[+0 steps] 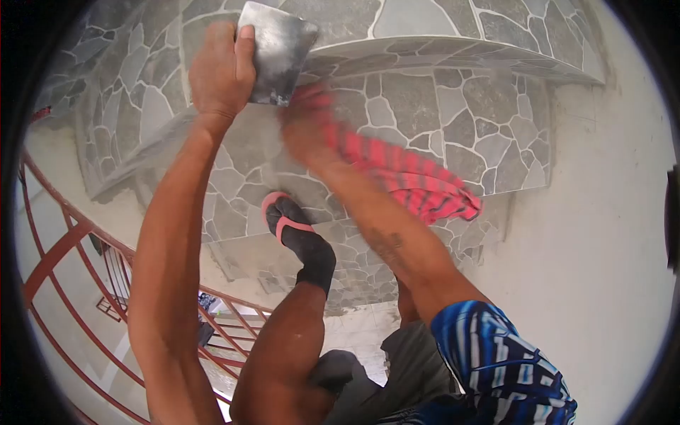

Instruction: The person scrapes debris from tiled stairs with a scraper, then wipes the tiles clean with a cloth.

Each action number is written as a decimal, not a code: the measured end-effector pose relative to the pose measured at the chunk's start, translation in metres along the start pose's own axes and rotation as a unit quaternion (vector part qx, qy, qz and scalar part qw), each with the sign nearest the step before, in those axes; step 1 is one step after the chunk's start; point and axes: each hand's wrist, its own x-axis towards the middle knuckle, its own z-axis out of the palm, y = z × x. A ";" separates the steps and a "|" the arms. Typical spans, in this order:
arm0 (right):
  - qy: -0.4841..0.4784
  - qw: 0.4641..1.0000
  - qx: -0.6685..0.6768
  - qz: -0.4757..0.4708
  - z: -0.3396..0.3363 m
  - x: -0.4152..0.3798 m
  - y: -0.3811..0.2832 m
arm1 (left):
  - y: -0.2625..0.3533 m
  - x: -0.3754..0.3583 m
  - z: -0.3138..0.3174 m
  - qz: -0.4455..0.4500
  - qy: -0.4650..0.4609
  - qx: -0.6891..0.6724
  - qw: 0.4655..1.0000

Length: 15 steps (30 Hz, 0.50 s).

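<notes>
My left hand point(222, 74) grips a flat grey metal plate point(278, 53), its thumb lying on the plate's near face at the upper left. Just below and right of the plate, my right hand point(303, 134) is blurred by motion and closed on a red cloth with dark stripes point(400, 170). The cloth trails to the lower right over the stone-patterned step point(404, 106). Whether the cloth touches the plate cannot be told from the blur.
Curved stairs with grey stone-patterned tiles rise ahead. My foot in a pink flip-flop point(287, 219) stands on a lower step. A reddish-brown metal railing point(60, 258) curves along the left. A pale wall point(588, 234) borders the right side.
</notes>
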 end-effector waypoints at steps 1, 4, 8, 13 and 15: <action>-0.003 0.972 0.234 -0.027 0.021 -0.011 -0.047 | -0.001 0.004 -0.001 0.009 0.004 -0.002 1.000; -0.090 0.796 0.581 -0.144 -0.027 -0.016 -0.021 | -0.001 0.000 -0.003 0.024 0.003 -0.016 1.000; 0.107 0.889 0.445 0.034 -0.029 -0.047 0.114 | 0.000 0.002 -0.003 0.015 0.002 -0.016 1.000; 0.179 0.942 0.164 0.233 0.012 -0.034 0.279 | 0.004 -0.001 -0.005 0.021 -0.002 -0.031 0.999; 0.010 0.981 0.087 0.174 0.049 -0.013 0.248 | 0.000 0.000 -0.002 0.026 0.005 -0.012 1.000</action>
